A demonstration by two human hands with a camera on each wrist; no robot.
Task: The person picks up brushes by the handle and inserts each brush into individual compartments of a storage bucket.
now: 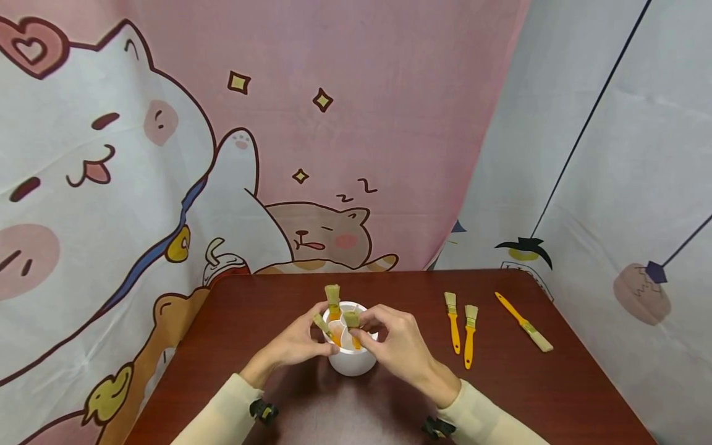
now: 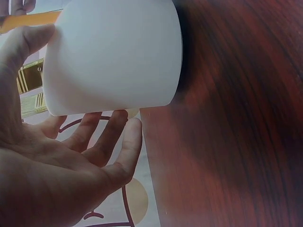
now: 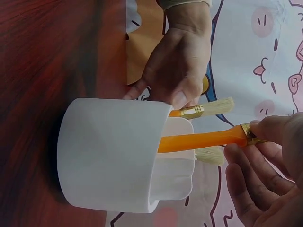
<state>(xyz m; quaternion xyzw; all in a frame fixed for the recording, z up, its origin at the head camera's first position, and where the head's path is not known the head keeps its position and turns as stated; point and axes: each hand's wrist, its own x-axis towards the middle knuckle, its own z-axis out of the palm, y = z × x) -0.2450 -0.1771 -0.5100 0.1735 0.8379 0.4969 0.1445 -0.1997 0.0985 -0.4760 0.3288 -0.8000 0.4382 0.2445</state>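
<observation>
Thumb and fingertips (image 3: 265, 130) of the right hand (image 1: 397, 346) pinch the metal ferrule of an orange-handled brush (image 3: 203, 140), whose handle reaches down into a white divided holder (image 1: 350, 358). At the holder's nine o'clock side, the left hand (image 1: 297, 345) steadies it: the thumb lies against the white wall near the rim, while the other fingers (image 2: 113, 137), only loosely bent, curve behind it, holding the holder lightly. Two more brushes stand bristles-up inside, one (image 1: 332, 300) at the holder's twelve o'clock and one (image 1: 321, 323) leaning toward the left hand. The holder stands on a dark red-brown table (image 1: 267, 296), near the middle of its front half. Out at three o'clock from the holder, well apart, lie a pair of brushes (image 1: 461, 327) side by side and a longer brush (image 1: 525, 322) farther right. A cartoon cat curtain (image 1: 167, 154) hangs behind.
</observation>
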